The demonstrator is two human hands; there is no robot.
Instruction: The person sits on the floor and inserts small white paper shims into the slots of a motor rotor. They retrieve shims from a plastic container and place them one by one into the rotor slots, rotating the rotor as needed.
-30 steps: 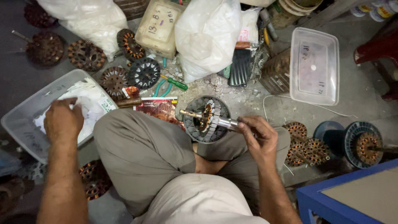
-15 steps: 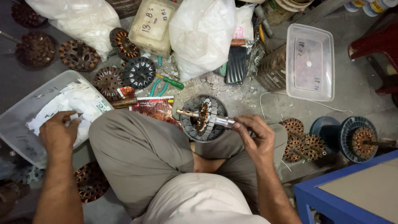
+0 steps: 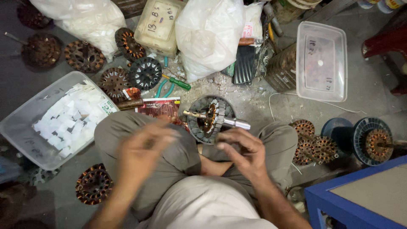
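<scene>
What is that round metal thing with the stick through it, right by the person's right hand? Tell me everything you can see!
It is a motor stator: a round grey metal ring with slots all around its edge and coppery-brown windings at its core. A shiny metal shaft runs through its middle and sticks out on both sides, lying roughly level. It sits between the person's bent knees, above the dusty floor, tipped on edge. The right hand is at the shaft's silvery end, fingers curled by it. The left hand is blurred, close by but apart.
</scene>
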